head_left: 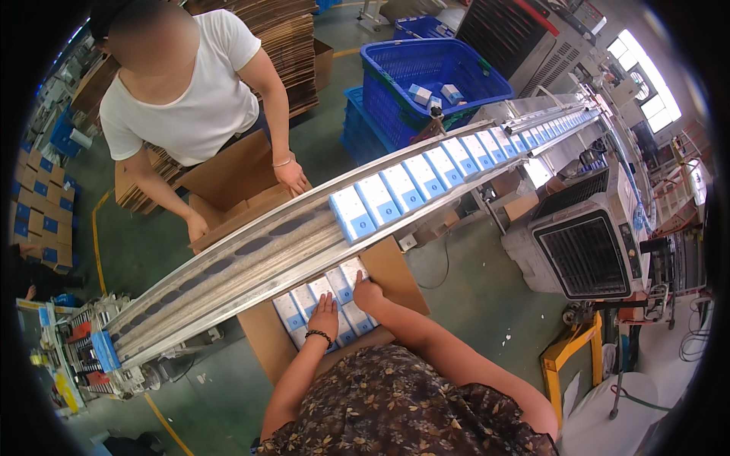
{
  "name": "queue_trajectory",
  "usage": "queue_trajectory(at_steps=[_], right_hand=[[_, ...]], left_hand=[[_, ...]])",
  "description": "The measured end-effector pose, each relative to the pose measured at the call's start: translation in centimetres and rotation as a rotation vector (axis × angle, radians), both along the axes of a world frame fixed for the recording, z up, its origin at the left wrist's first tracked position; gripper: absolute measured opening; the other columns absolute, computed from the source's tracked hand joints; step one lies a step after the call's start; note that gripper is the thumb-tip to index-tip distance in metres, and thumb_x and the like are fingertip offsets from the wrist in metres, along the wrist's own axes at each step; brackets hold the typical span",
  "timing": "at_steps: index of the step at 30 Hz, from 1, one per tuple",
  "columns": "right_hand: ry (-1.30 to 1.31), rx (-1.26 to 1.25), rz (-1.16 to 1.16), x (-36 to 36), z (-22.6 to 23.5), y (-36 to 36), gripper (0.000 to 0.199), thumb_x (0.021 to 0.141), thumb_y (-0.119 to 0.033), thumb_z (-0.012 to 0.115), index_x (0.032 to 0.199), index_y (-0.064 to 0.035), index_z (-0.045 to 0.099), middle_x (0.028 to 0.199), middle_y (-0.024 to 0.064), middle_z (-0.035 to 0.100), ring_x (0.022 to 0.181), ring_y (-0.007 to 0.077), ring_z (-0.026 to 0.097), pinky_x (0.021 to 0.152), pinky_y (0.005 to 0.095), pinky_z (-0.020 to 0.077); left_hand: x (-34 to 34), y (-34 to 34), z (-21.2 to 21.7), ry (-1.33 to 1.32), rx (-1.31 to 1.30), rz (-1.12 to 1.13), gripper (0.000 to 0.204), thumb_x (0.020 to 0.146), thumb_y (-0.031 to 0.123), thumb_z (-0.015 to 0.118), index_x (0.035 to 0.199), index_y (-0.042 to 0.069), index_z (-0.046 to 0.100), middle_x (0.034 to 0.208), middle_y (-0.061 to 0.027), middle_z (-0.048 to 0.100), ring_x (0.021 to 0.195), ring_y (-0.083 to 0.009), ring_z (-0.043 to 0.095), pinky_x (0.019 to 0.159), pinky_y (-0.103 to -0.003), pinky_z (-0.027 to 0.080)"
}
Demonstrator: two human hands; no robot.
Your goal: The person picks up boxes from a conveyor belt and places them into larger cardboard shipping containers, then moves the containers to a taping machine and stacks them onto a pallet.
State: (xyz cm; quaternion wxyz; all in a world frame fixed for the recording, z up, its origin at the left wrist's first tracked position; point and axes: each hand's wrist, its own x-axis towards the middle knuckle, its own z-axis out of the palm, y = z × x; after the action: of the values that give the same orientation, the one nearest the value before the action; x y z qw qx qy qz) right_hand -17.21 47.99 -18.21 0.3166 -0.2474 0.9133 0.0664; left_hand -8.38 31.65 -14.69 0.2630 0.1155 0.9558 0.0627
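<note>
While my left hand [324, 313] lies flat with fingers spread on the small blue-and-white boxes [319, 292] in the carton [268, 338], low centre of frame, my right hand [368, 292] curls its fingers on one at the row's end. Best bet imo: press evenly and nudge them flush, so none tips.

L hand [325, 315] flat, palm down; R hand [368, 292] curled, fingers bent.

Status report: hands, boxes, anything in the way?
Left hand flat on packed small boxes. Right hand pressing them too. Conveyor rail overhangs carton.

Metal conveyor chute [251, 258] (slanted) with white-and-blue boxes [403, 186]
</note>
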Motion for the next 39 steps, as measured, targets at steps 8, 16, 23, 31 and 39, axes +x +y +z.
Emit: queue_trajectory(at_steps=[8,16,23,31,39], right_hand=[[-0.538,-0.148,-0.313,-2.4,3.6,4.4,0.071,0.091,-0.023,0.055,0.147,0.0064,0.023,0.104,0.02,0.069,0.091,0.0301,0.07,0.075,0.042,0.0549],[-0.399,-0.828,-0.291,-11.1,23.2,21.4,0.041,0.093,-0.025,0.061,0.128,-0.0056,0.056,0.097,0.013,0.068,0.082,0.0231,0.068,0.077,0.0332,0.0529],[0.782,-0.566,-0.268,-23.4,21.4,24.2,0.059,0.091,-0.039,0.061,0.13,0.0033,0.05,0.109,0.0234,0.062,0.096,0.0387,0.061,0.085,0.0439,0.0496],[0.206,-0.876,-0.422,-20.3,22.9,10.1,0.096,0.076,-0.058,0.069,0.143,-0.0004,0.032,0.116,0.0257,0.062,0.105,0.0393,0.063,0.088,0.0431,0.0506],[0.181,-1.117,-0.388,-12.0,36.4,10.1,0.097,0.078,-0.044,0.072,0.147,-0.0001,0.02,0.127,0.0314,0.052,0.11,0.0457,0.056,0.094,0.0455,0.0465]], left_hand=[[-3.5,3.5,1.4,-0.35,-0.033,0.009,0.063,0.091,0.014,0.046,0.149,-0.002,0.026,0.16,-0.0194,0.007,0.148,-0.0349,0.011,0.118,-0.045,0.023],[-9.6,5.7,5.5,-0.32,0.25,-0.129,0.032,0.092,0.016,0.054,0.123,0.007,0.061,0.122,-0.0186,0.059,0.11,-0.0362,0.056,0.088,-0.05,0.05],[-14.9,7.7,22.9,0.918,0.458,0.247,0.048,0.085,0.012,0.063,0.132,0.009,0.053,0.113,-0.0171,0.063,0.101,-0.0372,0.059,0.084,-0.047,0.049],[-13.9,-2.4,17.8,0.539,0.576,0.958,0.103,0.078,0.045,0.076,0.149,-0.004,0.019,0.145,-0.0256,0.04,0.13,-0.033,0.047,0.107,-0.034,0.036],[-4.6,-4.3,33.6,0.878,0.54,0.846,0.081,0.088,0.016,0.066,0.153,0.004,0.019,0.154,-0.0207,0.027,0.138,-0.0328,0.034,0.111,-0.04,0.029]])
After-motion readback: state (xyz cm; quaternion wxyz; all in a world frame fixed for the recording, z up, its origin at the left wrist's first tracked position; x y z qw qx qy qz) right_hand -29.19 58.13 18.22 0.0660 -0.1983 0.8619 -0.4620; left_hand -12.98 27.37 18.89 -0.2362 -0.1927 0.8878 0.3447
